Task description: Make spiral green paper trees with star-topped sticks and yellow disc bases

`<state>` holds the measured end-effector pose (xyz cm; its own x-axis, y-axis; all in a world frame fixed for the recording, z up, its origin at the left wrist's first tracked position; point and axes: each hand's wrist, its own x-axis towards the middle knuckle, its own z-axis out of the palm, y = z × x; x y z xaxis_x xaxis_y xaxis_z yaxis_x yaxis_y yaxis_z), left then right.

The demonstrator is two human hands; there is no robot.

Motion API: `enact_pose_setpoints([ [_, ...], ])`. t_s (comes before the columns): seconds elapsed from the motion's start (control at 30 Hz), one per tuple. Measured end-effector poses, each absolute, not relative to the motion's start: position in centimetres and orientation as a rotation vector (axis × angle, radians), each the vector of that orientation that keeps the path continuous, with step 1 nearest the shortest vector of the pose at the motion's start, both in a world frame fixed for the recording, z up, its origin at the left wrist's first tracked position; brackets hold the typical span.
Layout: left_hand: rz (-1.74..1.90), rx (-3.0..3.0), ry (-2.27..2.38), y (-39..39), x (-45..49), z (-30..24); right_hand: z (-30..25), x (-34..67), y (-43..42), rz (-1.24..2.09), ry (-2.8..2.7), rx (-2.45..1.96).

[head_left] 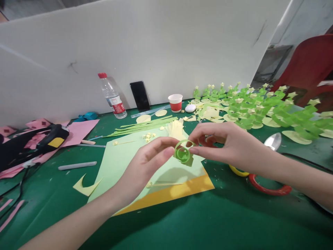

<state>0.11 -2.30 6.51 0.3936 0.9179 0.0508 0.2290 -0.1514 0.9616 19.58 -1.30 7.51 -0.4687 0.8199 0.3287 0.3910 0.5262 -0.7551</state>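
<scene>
My left hand (149,159) and my right hand (223,142) meet above a pale green paper sheet (122,163) that lies on a yellow sheet (177,191). Both pinch a rolled green paper coil (182,153) between thumb and fingertips, the left from the left side, the right from the right. The coil has several loops and a small flat tab hanging below it. Long green paper strips (142,126) and small yellow paper stars (147,136) lie just behind the hands.
Finished green paper trees with yellow stars (260,104) crowd the right back. Scissors with red and yellow handles (267,187) lie under my right arm. A glue gun (53,137), pink paper (80,130), water bottle (113,97), phone (140,95) and red cup (175,102) stand by the white board.
</scene>
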Motion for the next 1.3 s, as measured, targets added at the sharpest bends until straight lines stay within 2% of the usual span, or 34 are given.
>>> enact_pose_setpoints([
  [0.27, 0.695, 1.810, 1.237, -2.7, 0.7, 7.2, 7.5, 19.2, -1.9, 0.798, -2.046, -0.977],
  [0.47, 0.740, 1.796, 1.246, -2.5, 0.9, 7.3, 7.8, 19.3, -2.0, 0.906, -2.071, -0.973],
  [0.87, 0.791, 1.915, 1.269, -2.9, 0.9, 7.1, 7.6, 18.7, -2.2, 0.855, -2.009, -1.025],
  [1.13, 0.779, 1.489, 1.021, -3.0, 1.1, 6.5, 6.6, 18.8, -1.9, 0.570, -2.102, -0.775],
  [1.3, 0.655, 1.280, 0.893, -2.8, 1.1, 6.3, 6.8, 19.4, -1.2, 0.580, -2.225, -0.574],
])
